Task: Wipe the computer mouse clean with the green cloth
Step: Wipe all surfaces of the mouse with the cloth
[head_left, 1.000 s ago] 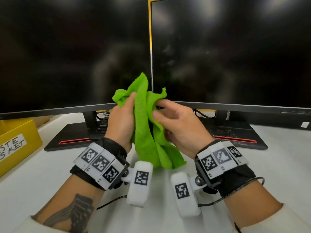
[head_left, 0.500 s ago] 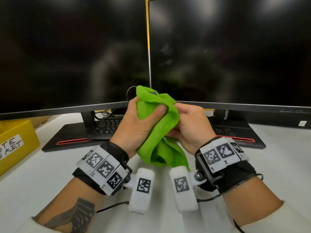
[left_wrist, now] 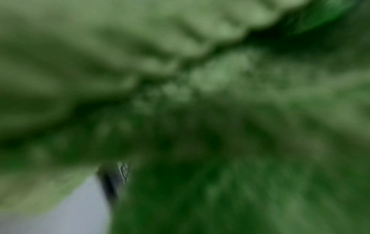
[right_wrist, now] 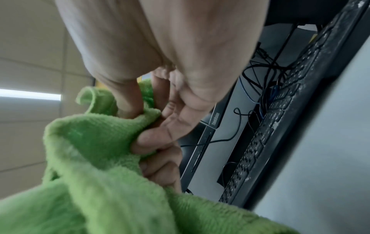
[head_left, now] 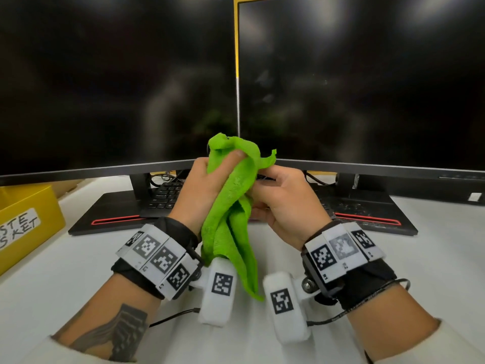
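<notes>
The person is wearing black wrist straps bearing white tag-printed blocks, cream sleeves, a thin black cable, and a forearm tattoo.

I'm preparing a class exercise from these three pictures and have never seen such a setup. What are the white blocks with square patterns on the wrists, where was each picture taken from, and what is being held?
A person wears cameras on the head and both wrists. The white patterned blocks sit on the wrist straps. The head view shows the left hand and right hand gripping a green cloth above a white desk, before two dark monitors, a keyboard and a yellow bin. The left wrist view is blurred green cloth. The right wrist view shows fingers pinching it. No mouse is clearly visible.
</notes>
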Demonstrator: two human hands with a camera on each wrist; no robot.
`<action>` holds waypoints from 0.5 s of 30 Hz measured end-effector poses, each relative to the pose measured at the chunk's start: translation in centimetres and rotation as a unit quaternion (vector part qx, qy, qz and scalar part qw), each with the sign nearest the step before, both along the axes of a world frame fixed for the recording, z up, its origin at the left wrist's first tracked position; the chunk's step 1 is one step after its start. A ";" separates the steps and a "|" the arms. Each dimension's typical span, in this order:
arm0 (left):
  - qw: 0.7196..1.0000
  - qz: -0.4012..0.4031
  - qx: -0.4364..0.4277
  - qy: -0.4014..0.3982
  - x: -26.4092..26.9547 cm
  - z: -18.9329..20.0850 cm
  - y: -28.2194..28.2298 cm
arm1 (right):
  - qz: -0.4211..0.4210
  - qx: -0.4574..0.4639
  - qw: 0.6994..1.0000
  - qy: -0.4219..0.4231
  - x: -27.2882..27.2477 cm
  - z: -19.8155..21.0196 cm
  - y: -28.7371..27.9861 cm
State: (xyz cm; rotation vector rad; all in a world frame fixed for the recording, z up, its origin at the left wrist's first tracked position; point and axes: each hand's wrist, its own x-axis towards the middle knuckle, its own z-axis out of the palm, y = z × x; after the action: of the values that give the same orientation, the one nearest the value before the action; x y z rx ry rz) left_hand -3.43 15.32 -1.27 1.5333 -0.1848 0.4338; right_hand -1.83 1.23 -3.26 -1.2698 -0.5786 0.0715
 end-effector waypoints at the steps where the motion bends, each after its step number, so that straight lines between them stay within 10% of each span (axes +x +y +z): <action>1: 1.000 -0.007 -0.025 0.005 0.1 -0.2 -0.1 | -0.005 0.008 1.000 0.005 0.1 0.0 -0.1; 15: 0.997 -0.009 -0.052 0.052 0.3 -0.7 0.3 | -0.050 -0.081 0.986 -0.133 1.0 -0.4 -1.1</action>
State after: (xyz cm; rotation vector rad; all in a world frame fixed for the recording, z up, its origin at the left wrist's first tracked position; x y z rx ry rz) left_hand -3.13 15.65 -2.00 1.4467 -0.0928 0.3439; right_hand -0.84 0.15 -3.62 -1.4769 -0.7494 -0.1399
